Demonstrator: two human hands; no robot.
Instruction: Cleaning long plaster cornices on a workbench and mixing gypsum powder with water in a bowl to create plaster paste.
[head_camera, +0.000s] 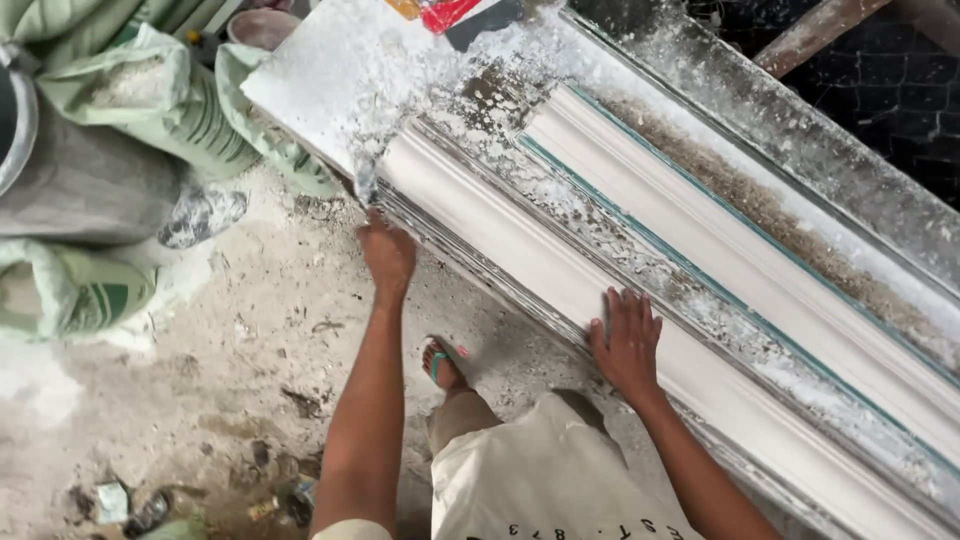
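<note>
A long white plaster moulding (560, 270) lies along the near edge of a plaster-caked workbench (340, 70). My left hand (387, 252) is curled against the bench's near edge, close to the moulding's left end. My right hand (627, 340) rests flat on top of the moulding, fingers spread. Further back, a second white moulding (720, 240) with a thin green edge lies parallel to the first.
Several green and white sacks (150, 100) are piled at the left on the dusty floor (200, 400). A grey bucket rim (15, 110) shows at far left. My sandalled foot (440, 362) stands beside the bench. Litter (150, 505) lies at bottom left.
</note>
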